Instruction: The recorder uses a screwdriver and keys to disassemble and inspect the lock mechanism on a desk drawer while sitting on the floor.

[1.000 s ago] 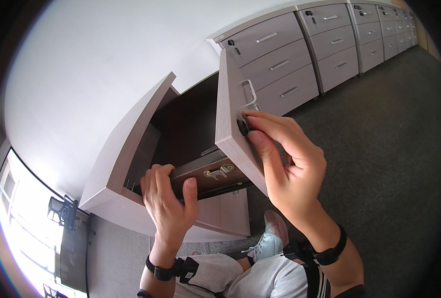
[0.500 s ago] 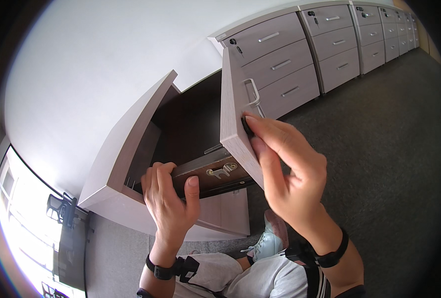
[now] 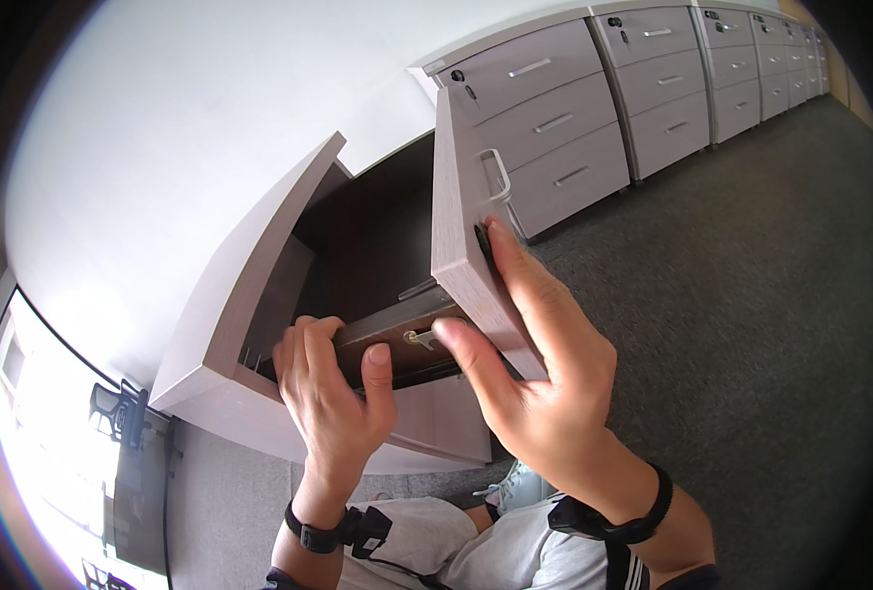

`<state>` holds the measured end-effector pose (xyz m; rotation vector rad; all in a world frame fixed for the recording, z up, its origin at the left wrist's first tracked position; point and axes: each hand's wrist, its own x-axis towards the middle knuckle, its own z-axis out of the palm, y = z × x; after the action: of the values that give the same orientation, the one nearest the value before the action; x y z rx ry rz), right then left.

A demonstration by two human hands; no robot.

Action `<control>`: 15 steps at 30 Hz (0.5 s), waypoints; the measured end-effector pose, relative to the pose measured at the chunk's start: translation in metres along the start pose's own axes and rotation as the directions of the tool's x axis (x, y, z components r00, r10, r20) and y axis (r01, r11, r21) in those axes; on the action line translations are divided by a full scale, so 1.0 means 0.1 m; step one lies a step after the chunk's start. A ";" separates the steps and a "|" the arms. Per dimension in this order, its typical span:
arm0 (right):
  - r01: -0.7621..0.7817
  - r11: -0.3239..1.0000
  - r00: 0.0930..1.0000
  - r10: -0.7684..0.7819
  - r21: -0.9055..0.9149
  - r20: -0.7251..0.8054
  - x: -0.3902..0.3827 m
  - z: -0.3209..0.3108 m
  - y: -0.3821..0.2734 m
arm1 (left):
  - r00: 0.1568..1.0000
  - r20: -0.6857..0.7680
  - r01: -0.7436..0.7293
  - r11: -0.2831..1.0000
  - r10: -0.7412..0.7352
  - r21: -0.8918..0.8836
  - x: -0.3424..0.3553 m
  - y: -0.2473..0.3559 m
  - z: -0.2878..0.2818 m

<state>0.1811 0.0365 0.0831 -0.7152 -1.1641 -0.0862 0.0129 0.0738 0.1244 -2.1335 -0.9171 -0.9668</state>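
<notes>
A grey wood-look drawer is pulled out of a low cabinet [image 3: 210, 285], its front panel [image 3: 453, 187] standing at my right. My left hand [image 3: 333, 393] grips the drawer's dark side wall [image 3: 358, 346], fingers over the top edge and thumb outside. My right hand [image 3: 554, 393] straddles the end of the front panel. Its thumb presses by a small metal latch [image 3: 421, 338] on the side wall, partly covering it. Its fingers lie along the outer face, beside a black key or lock piece [image 3: 483, 239]. A silver bow handle [image 3: 496, 175] sits farther along that face.
A row of matching three-drawer cabinets [image 3: 554, 123] with locks runs along the white wall [image 3: 210, 118] to the far right. Dark carpet [image 3: 751, 324] covers the floor. My shoe [image 3: 520, 484] is below the drawer. A chair [image 3: 117, 411] stands at the left near a bright window.
My right hand has let go of its pinch on the black piece and moved slightly left. Its thumb has swung round the panel's edge onto the latch. My left hand keeps its grip.
</notes>
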 end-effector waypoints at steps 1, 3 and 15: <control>0.044 0.997 0.999 -0.045 -0.059 -0.023 0.01 0.03 0.00 | 1.000 -0.003 0.006 1.000 -0.006 0.012 0.00 0.00 -0.01; 0.103 0.979 0.994 -0.108 -0.176 -0.024 0.02 0.04 -0.02 | 1.000 -0.002 0.008 1.000 -0.008 0.008 0.00 0.00 -0.02; 0.143 0.949 0.990 -0.137 -0.279 0.041 0.08 -0.06 -0.03 | 1.000 -0.008 0.015 1.000 -0.015 -0.009 0.01 0.01 0.02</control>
<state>0.1883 0.0337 0.0904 -0.8849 -1.2360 -0.3711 0.0154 0.0755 0.1239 -2.1318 -0.9271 -0.9881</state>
